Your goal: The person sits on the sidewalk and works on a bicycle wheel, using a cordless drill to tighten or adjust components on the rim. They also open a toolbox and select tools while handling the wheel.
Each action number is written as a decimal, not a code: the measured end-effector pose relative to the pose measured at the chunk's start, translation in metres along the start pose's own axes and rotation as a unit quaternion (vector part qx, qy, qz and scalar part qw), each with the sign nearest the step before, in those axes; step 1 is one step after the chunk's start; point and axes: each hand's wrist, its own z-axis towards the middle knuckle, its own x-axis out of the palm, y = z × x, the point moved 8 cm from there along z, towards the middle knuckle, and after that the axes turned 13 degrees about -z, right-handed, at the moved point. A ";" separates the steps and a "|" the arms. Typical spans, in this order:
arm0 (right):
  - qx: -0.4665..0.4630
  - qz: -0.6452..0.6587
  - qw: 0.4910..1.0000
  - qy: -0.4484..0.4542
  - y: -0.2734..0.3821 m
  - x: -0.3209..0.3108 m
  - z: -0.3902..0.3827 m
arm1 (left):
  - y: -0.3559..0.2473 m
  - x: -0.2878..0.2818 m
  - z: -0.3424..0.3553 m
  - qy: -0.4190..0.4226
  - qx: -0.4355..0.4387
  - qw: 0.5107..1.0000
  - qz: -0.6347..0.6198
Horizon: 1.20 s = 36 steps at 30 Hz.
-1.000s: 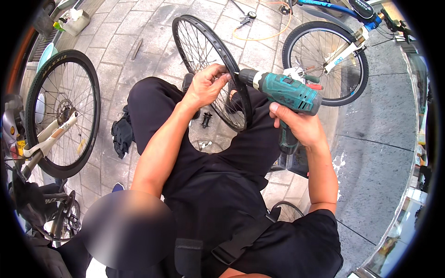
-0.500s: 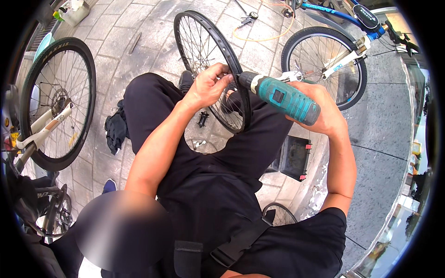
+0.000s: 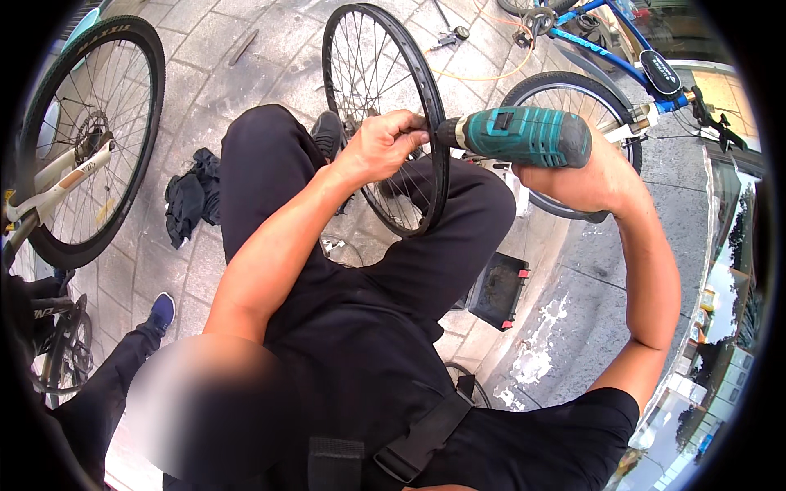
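Observation:
A tyreless bicycle wheel point(image 3: 425, 75) with black rim and spokes stands upright between my legs, its lower edge by my thigh. My left hand point(image 3: 381, 149) is closed at the rim's inner side, thumb and fingertips pinching where the spokes meet it; which spoke they hold is hidden. My right hand point(image 3: 577, 184) is wrapped round the grip of a teal and black cordless drill point(image 3: 524, 135). The drill lies nearly level, its nose against the rim's outer side, opposite my left fingertips. Its bit is out of sight.
At left stands a tyred wheel point(image 3: 154, 139) in a white fork, with dark cloth point(image 3: 194, 196) beside it. A blue bicycle point(image 3: 602, 53) is at upper right; an orange hose point(image 3: 524, 67) crosses the paving. An open black case point(image 3: 498, 290) lies right of my leg. Another person's shoe point(image 3: 164, 311) is lower left.
The drill has swung from slanting to almost level, and my right hand has moved right and slightly down. My left hand stays at the rim. The whole view has shifted somewhat.

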 end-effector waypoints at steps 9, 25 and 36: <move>0.028 0.000 1.000 -0.008 -0.010 0.009 -0.003 | 0.006 -0.002 0.001 -0.002 -0.031 0.999 -0.030; -0.003 -0.020 0.999 0.026 0.002 0.005 0.001 | -0.001 -0.001 -0.001 0.004 -0.001 1.000 -0.010; 0.004 -0.027 1.000 0.006 0.001 0.003 0.001 | 0.002 -0.001 -0.001 -0.003 0.001 1.000 -0.013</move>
